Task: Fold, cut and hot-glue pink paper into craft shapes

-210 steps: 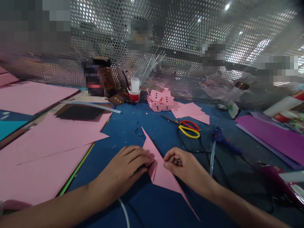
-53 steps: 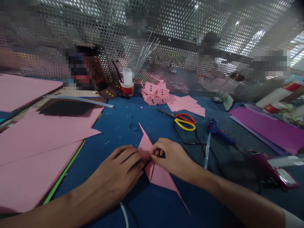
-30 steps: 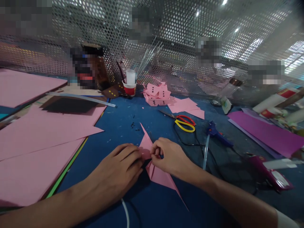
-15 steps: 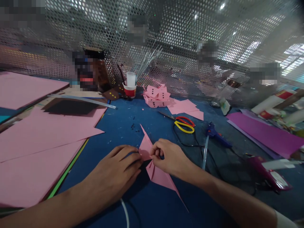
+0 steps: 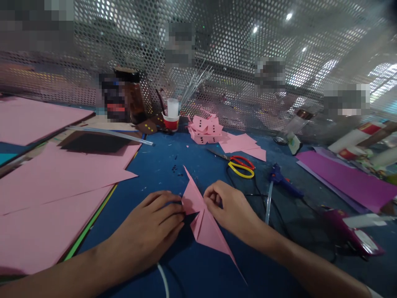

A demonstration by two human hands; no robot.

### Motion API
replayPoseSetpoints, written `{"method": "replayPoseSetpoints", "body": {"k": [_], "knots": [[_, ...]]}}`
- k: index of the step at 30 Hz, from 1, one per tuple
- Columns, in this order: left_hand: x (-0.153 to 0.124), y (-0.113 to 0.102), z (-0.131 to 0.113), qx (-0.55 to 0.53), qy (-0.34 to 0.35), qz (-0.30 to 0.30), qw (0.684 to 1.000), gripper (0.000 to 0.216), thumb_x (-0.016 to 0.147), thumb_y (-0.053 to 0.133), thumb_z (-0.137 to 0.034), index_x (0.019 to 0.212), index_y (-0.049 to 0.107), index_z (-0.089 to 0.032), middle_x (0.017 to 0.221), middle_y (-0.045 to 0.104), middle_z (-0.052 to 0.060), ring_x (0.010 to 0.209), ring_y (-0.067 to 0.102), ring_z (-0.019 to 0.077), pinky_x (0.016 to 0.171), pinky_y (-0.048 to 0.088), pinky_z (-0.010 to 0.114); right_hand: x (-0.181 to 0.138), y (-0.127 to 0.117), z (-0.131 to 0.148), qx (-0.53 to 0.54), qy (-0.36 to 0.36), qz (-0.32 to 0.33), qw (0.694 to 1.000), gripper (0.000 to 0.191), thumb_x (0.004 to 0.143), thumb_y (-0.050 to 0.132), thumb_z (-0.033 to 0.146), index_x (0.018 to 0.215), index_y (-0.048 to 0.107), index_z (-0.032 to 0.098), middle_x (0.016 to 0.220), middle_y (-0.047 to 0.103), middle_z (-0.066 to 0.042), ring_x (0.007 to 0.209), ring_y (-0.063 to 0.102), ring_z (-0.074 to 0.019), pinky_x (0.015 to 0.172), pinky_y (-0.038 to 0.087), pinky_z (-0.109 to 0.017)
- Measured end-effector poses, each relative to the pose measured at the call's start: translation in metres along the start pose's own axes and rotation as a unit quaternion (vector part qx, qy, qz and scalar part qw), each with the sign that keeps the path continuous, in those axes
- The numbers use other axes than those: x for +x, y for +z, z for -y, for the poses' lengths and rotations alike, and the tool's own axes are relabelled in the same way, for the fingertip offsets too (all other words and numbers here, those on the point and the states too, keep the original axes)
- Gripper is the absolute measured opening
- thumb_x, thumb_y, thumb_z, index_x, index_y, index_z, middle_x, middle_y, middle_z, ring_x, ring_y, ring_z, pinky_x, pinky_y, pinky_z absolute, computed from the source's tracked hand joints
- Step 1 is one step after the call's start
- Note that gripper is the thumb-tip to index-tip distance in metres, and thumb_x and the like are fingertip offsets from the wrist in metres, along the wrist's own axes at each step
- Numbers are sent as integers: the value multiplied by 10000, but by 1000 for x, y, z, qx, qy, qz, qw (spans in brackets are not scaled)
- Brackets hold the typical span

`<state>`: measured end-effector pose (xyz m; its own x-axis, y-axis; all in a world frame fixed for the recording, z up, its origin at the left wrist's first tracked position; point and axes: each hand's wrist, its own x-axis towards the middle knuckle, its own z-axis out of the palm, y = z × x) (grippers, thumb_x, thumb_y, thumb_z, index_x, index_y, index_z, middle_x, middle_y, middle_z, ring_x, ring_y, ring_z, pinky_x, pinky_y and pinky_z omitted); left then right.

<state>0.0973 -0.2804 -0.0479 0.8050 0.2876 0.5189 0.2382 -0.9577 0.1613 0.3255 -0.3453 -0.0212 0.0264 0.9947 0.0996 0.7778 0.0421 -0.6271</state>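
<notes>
A folded pink paper (image 5: 212, 231) with a long thin point at each end lies at a slant on the blue tabletop (image 5: 155, 165). My left hand (image 5: 155, 227) rests palm down at its left side, fingers close together, the fingertips holding the paper's edge. The left thumb is hidden. On the opposite side, my right hand (image 5: 229, 205) has curled fingers, with thumb and forefinger pinched at the folded upper right edge. Small pleats show near the paper's middle, below a notch.
Scissors (image 5: 241, 167), a blue glue gun (image 5: 283, 180) with its cord and a magenta tool (image 5: 353, 231) lie to the right. Pink sheets (image 5: 68, 186) cover the left side. Behind are a pink paper basket (image 5: 206, 130) and a red-white cup (image 5: 171, 123) before a perforated metal screen.
My right hand has shifted slightly right, from the paper's middle to its folded edge, uncovering more of the pleats. The left hand stays at the left side.
</notes>
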Motion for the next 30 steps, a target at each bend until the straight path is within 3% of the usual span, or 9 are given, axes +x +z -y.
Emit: {"method": "replayPoseSetpoints", "body": {"k": [6,13,18,21,24,27,30], "knots": [[0,-4,3,-29,-70,11,997,155,973,543,-177,1014,686,-221,1004,755,3,1031,634,192,997,394,378,-8,-8,2,-81,10,44,996,90,874,705,253,838,634,210,901,645,0,821,586,-156,716,405,-284],[-1,-3,9,-58,-136,26,989,174,984,508,-211,1050,665,-244,1039,736,12,1052,625,210,927,433,376,-8,-3,-1,-66,36,48,996,88,833,745,239,831,666,201,870,656,5,782,585,-145,692,387,-276],[2,-4,10,-140,-195,27,970,195,971,487,-215,1035,669,-242,1039,731,22,1019,645,202,921,473,360,-6,-2,0,-55,71,32,995,52,793,735,200,802,683,199,817,676,6,715,593,-134,646,371,-265],[8,-9,10,-199,-257,12,946,173,952,515,-271,1022,671,-241,1053,725,30,1006,657,214,892,497,349,-4,-4,-3,-9,94,46,995,58,803,716,222,786,665,200,725,660,20,653,581,-128,600,363,-257],[15,-16,12,-269,-311,-3,912,166,942,544,-331,1017,665,-244,1064,725,36,1024,665,229,910,499,357,2,-12,-7,127,93,42,987,91,826,702,259,856,647,194,730,653,21,670,595,-133,607,413,-250],[19,-19,20,-343,-355,-34,869,179,916,593,-384,990,658,-235,1023,737,47,1017,679,241,926,503,368,10,-27,-7,259,65,-14,964,268,833,711,292,1065,641,177,824,672,2,766,633,-148,705,480,-269],[21,-18,28,-440,-387,-51,809,237,869,664,-419,1000,660,-221,958,745,47,967,698,234,903,517,361,13,-46,1,303,29,-69,950,241,830,719,323,1017,675,176,847,669,-11,778,624,-152,735,489,-284]]}}
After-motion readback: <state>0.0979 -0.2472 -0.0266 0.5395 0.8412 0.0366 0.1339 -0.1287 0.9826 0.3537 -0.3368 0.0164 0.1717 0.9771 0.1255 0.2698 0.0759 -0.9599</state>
